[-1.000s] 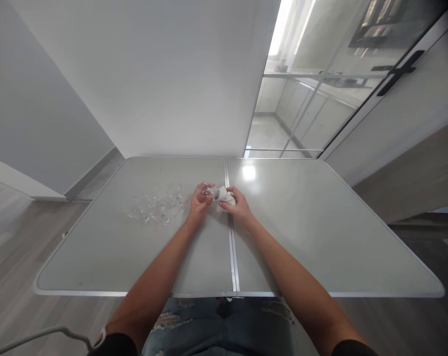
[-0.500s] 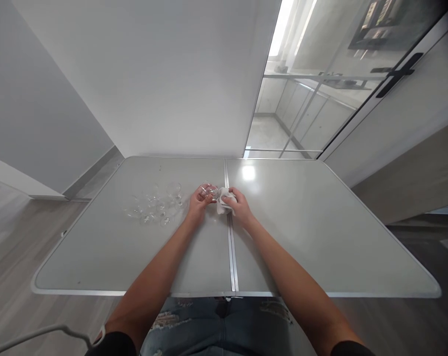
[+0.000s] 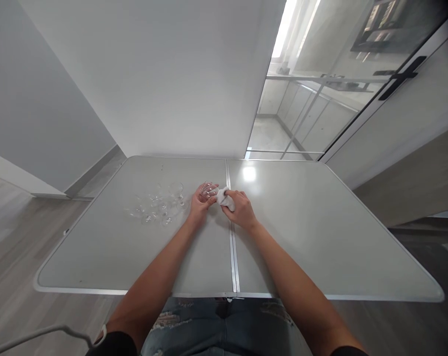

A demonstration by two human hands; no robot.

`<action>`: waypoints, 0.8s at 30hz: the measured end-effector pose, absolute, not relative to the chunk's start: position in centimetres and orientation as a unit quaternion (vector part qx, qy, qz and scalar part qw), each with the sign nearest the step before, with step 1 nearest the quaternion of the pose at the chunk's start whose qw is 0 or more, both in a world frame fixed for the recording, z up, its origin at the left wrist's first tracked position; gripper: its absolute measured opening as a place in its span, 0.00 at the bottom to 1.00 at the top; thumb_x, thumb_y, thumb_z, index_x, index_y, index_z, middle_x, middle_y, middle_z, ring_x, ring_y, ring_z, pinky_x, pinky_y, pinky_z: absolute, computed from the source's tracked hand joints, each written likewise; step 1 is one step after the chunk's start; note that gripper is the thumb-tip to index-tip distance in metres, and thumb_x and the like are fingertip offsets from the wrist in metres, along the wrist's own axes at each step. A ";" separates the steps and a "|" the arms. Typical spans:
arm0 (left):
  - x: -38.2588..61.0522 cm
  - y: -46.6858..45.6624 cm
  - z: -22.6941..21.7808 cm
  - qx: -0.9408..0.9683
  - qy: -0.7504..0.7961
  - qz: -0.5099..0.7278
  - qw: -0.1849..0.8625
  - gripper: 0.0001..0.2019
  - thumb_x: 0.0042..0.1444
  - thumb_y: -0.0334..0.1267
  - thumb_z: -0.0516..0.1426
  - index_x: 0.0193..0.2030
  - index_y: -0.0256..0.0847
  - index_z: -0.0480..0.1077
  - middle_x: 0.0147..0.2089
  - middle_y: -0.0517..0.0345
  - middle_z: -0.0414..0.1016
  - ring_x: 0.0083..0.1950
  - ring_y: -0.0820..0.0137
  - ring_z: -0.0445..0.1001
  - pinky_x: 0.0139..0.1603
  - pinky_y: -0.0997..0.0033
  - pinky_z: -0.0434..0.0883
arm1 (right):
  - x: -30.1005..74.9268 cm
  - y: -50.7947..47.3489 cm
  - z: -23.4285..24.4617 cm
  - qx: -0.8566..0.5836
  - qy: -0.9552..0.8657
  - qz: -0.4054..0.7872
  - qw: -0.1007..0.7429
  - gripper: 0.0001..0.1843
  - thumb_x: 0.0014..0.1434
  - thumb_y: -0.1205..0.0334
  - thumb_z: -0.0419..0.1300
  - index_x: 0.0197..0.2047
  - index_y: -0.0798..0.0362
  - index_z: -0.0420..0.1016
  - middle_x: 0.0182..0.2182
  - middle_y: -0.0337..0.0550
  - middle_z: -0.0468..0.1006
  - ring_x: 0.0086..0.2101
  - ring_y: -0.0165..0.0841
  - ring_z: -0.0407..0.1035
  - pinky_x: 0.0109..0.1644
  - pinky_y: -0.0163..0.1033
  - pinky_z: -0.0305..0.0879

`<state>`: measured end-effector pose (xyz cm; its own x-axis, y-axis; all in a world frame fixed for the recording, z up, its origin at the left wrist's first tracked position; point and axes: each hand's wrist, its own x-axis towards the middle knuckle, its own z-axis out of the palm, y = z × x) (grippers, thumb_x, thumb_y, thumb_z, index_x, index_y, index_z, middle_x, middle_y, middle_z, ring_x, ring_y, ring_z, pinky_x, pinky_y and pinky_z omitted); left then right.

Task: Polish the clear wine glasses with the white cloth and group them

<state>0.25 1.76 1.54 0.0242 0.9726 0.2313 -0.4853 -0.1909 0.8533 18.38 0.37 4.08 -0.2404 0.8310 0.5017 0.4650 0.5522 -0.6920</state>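
Observation:
My left hand (image 3: 200, 204) is wrapped round a clear stemmed glass (image 3: 208, 190), held on its side above the table with its bowl toward my palm. A white cloth (image 3: 225, 199) is bunched in my right hand (image 3: 242, 209). The cloth covers the glass's right end, so its stem and foot are hidden. To the left of my hands lies a cluster of several clear glasses (image 3: 157, 205), whose outlines overlap and are hard to tell apart.
The pale table (image 3: 301, 232) has a metal-edged seam (image 3: 232, 252) running down its middle. A white wall (image 3: 179, 99) rises behind it. At the right stands a glass-paned door with a black handle (image 3: 403, 79).
My right hand has turned and closed tighter on the cloth, which is now bunched round the right end of the glass. My left hand keeps hold of the glass.

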 end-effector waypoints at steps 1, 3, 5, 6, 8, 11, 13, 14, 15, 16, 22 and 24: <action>0.2 1.8 1.5 0.431 0.279 0.638 0.574 0.34 0.45 0.45 0.74 0.58 0.41 0.69 0.62 0.39 0.76 0.55 0.58 0.80 0.55 0.59 0.75 | 18.3 0.4 4.2 -0.434 -0.740 0.250 0.448 0.19 0.56 0.55 0.64 0.50 0.50 0.72 0.38 0.46 0.81 0.38 0.41 0.72 0.48 0.47 0.67; 0.1 1.7 1.5 0.434 0.271 0.637 0.577 0.34 0.45 0.46 0.74 0.58 0.41 0.70 0.61 0.39 0.76 0.55 0.57 0.80 0.57 0.58 0.74 | 18.3 0.6 4.4 -0.442 -0.658 0.392 0.467 0.21 0.55 0.50 0.66 0.48 0.49 0.71 0.34 0.41 0.79 0.33 0.37 0.71 0.41 0.42 0.67; 0.1 1.7 1.5 0.445 0.261 0.633 0.577 0.34 0.44 0.47 0.75 0.57 0.40 0.70 0.61 0.38 0.76 0.55 0.57 0.80 0.59 0.56 0.73 | 18.2 0.8 4.6 -0.420 -0.550 0.551 0.467 0.22 0.54 0.46 0.67 0.45 0.49 0.72 0.32 0.39 0.77 0.31 0.34 0.69 0.36 0.39 0.66; 0.1 1.7 1.5 0.452 0.257 0.629 0.578 0.35 0.44 0.47 0.75 0.57 0.40 0.70 0.61 0.38 0.76 0.56 0.56 0.80 0.60 0.55 0.72 | 18.3 0.9 4.7 -0.403 -0.501 0.612 0.460 0.22 0.53 0.45 0.67 0.44 0.50 0.72 0.32 0.40 0.77 0.31 0.34 0.69 0.34 0.38 0.65; 0.2 1.6 1.6 0.464 0.254 0.619 0.580 0.36 0.43 0.47 0.75 0.57 0.40 0.70 0.61 0.37 0.75 0.56 0.54 0.80 0.61 0.54 0.72 | 18.3 1.0 4.8 -0.373 -0.439 0.684 0.447 0.22 0.52 0.46 0.68 0.44 0.52 0.74 0.34 0.42 0.76 0.31 0.33 0.69 0.32 0.37 0.64; 0.3 1.5 1.9 0.466 0.249 0.621 0.579 0.37 0.43 0.48 0.75 0.58 0.41 0.70 0.62 0.37 0.75 0.57 0.53 0.80 0.60 0.54 0.72 | 18.4 1.0 4.6 -0.356 -0.423 0.694 0.462 0.21 0.52 0.46 0.68 0.45 0.50 0.75 0.35 0.42 0.77 0.31 0.32 0.69 0.31 0.36 0.64; 0.3 1.5 1.9 0.464 0.248 0.627 0.574 0.37 0.43 0.48 0.75 0.58 0.41 0.70 0.62 0.37 0.75 0.56 0.54 0.80 0.60 0.54 0.72 | 18.4 1.1 4.4 -0.361 -0.443 0.664 0.482 0.21 0.52 0.45 0.68 0.43 0.49 0.74 0.34 0.40 0.77 0.31 0.33 0.69 0.32 0.37 0.65; 0.3 1.6 1.9 0.464 0.249 0.630 0.571 0.36 0.43 0.48 0.75 0.58 0.41 0.70 0.62 0.37 0.75 0.55 0.54 0.80 0.60 0.54 0.72 | 18.4 1.1 4.3 -0.370 -0.466 0.638 0.490 0.21 0.52 0.45 0.68 0.43 0.49 0.73 0.33 0.40 0.77 0.31 0.33 0.69 0.33 0.37 0.65; 0.2 1.6 1.9 0.464 0.250 0.632 0.568 0.36 0.44 0.48 0.75 0.58 0.41 0.70 0.62 0.37 0.75 0.55 0.54 0.80 0.60 0.54 0.72 | 18.4 1.2 4.1 -0.381 -0.497 0.602 0.496 0.21 0.52 0.46 0.68 0.44 0.49 0.72 0.33 0.39 0.77 0.31 0.33 0.69 0.35 0.38 0.66; 0.2 1.7 1.8 0.464 0.253 0.634 0.565 0.36 0.44 0.48 0.75 0.58 0.41 0.70 0.62 0.37 0.75 0.55 0.55 0.80 0.60 0.55 0.72 | 18.5 1.2 4.0 -0.393 -0.535 0.556 0.501 0.22 0.52 0.47 0.68 0.45 0.48 0.71 0.34 0.39 0.77 0.32 0.34 0.69 0.36 0.39 0.67; 0.1 1.8 1.7 0.461 0.269 0.633 0.560 0.34 0.46 0.47 0.74 0.58 0.42 0.69 0.63 0.38 0.74 0.56 0.58 0.80 0.59 0.57 0.72 | 18.9 0.6 3.8 -0.416 -0.734 0.269 0.464 0.20 0.56 0.56 0.65 0.51 0.49 0.72 0.46 0.49 0.80 0.44 0.42 0.73 0.52 0.48 0.68; 0.0 1.7 1.9 0.460 0.268 0.628 0.567 0.35 0.45 0.48 0.74 0.58 0.42 0.69 0.63 0.37 0.74 0.57 0.56 0.79 0.60 0.57 0.72 | 18.9 0.5 3.9 -0.418 -0.740 0.252 0.463 0.19 0.56 0.56 0.65 0.50 0.49 0.73 0.46 0.49 0.80 0.46 0.44 0.73 0.54 0.49 0.67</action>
<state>0.04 1.65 1.91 0.0665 0.9594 0.2741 -0.4650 -0.2132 0.8592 18.86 0.46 3.93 -0.2228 0.8517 0.4743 0.3856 0.5238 -0.7596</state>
